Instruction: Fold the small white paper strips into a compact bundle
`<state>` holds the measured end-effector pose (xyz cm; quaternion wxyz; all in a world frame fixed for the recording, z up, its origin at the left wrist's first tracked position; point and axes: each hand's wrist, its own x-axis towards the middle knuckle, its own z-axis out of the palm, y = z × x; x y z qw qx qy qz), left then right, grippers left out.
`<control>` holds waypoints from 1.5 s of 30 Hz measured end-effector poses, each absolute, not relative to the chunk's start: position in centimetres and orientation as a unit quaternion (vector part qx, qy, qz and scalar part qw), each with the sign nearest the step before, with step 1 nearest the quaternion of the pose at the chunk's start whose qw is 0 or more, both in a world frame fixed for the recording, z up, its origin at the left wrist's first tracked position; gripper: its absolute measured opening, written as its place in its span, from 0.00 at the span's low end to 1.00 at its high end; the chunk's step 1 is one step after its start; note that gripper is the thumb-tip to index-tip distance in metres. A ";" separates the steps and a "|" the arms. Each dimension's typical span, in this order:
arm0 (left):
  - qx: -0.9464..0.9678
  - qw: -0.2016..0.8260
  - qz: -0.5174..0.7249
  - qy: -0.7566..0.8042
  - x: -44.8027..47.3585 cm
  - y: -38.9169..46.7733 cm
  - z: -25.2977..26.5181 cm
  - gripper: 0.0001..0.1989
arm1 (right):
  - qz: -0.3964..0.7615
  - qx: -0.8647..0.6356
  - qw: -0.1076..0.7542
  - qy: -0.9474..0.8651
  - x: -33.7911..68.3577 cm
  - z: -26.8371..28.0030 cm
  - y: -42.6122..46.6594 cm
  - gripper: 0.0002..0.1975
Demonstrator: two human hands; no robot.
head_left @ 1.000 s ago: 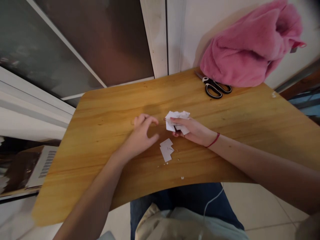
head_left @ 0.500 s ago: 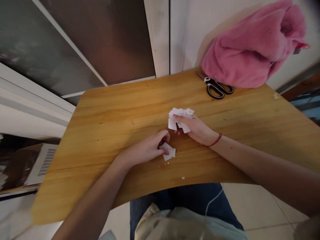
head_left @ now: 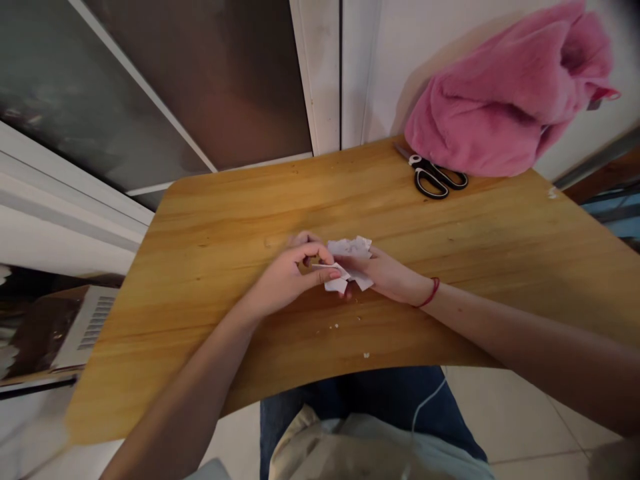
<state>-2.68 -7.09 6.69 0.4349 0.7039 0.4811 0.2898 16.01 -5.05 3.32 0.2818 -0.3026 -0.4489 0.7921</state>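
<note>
The wooden table (head_left: 225, 207) stands in front of me, near the white wall (head_left: 387, 60). At its far side, the black scissors (head_left: 431, 181) lie just beside a pink cloth (head_left: 500, 107). Above the middle of the table, my right hand (head_left: 393, 275) is closed on an uneven bundle of papers (head_left: 351, 248). My left hand (head_left: 285, 280) pinches a small paper (head_left: 342, 269) between thumb and finger, close at the bundle; whether they touch, I cannot tell. Some white crumbs (head_left: 366, 355) lie nearer to me.
</note>
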 end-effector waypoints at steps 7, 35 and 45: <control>0.738 0.301 0.290 0.529 -2.0 -7.1 5.2 0.10 | 0.869 -0.235 0.205 -0.385 15.5 2.9 -5.9 0.18; 0.589 0.586 0.355 0.429 -1.1 -7.7 4.2 0.25 | 0.925 -0.238 0.218 -0.201 15.6 3.3 -4.8 0.26; 0.789 0.308 0.314 0.430 -1.1 -8.3 5.8 0.30 | 0.927 -0.253 0.221 -0.168 16.0 3.5 -4.2 0.29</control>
